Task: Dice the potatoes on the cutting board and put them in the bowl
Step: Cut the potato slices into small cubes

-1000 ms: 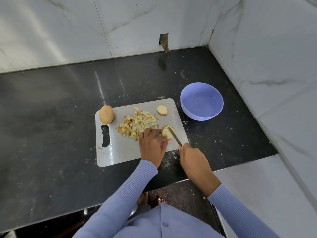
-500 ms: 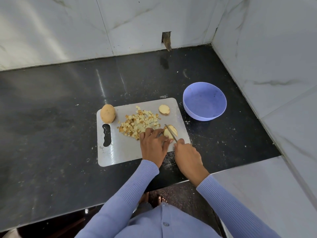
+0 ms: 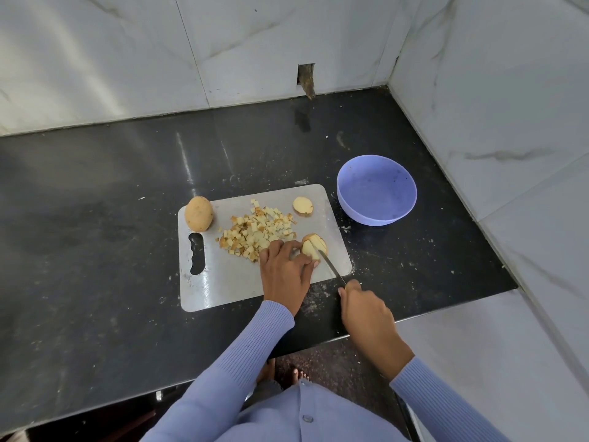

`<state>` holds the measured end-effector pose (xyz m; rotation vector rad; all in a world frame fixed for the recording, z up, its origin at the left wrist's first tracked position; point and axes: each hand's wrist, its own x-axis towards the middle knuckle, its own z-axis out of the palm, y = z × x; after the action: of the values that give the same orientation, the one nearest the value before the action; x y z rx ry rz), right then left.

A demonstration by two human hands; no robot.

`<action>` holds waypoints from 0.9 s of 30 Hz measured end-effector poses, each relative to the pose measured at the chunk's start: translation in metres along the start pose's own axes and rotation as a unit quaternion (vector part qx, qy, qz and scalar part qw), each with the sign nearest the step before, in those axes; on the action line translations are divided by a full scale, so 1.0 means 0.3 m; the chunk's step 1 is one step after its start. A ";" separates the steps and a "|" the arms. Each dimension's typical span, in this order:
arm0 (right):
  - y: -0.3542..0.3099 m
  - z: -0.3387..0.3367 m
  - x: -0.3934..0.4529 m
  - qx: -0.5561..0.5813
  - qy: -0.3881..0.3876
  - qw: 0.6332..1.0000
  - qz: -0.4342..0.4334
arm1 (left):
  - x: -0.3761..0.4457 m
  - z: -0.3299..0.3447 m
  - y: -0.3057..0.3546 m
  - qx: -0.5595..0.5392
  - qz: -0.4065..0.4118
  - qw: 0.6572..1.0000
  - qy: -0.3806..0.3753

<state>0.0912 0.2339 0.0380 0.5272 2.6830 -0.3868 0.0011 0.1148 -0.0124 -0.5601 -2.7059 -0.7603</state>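
A grey cutting board lies on the black counter. On it are a whole potato at the far left corner, a heap of diced potato in the middle and a round potato slice at the far right. My left hand holds a partly sliced potato piece steady near the board's right edge. My right hand grips a knife whose blade lies across that piece. The lilac bowl stands to the right of the board with nothing visible in it.
Marble walls close the counter at the back and on the right. A small hole shows in the back wall. The counter's front edge runs just below my hands, and bare feet show on the floor beneath.
My right hand has drawn back toward the counter's front edge, pulling the knife blade through the potato piece. My left hand stays on the piece.
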 end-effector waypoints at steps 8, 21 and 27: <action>-0.025 -0.021 0.015 0.055 0.015 0.998 -0.029 | -0.004 -0.016 0.003 0.009 -0.017 1.000 -0.012; -0.106 0.004 0.110 0.017 0.014 0.999 -0.027 | 0.011 -0.031 0.016 0.010 -0.039 0.998 -0.039; -0.065 0.020 0.048 0.004 -0.010 1.000 -0.007 | 0.015 -0.029 0.012 0.012 -0.034 0.998 -0.044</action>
<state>0.0728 0.2187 0.0305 0.5038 2.6689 -0.4042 0.0002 0.1141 -0.0020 -0.5100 -2.8245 -0.7354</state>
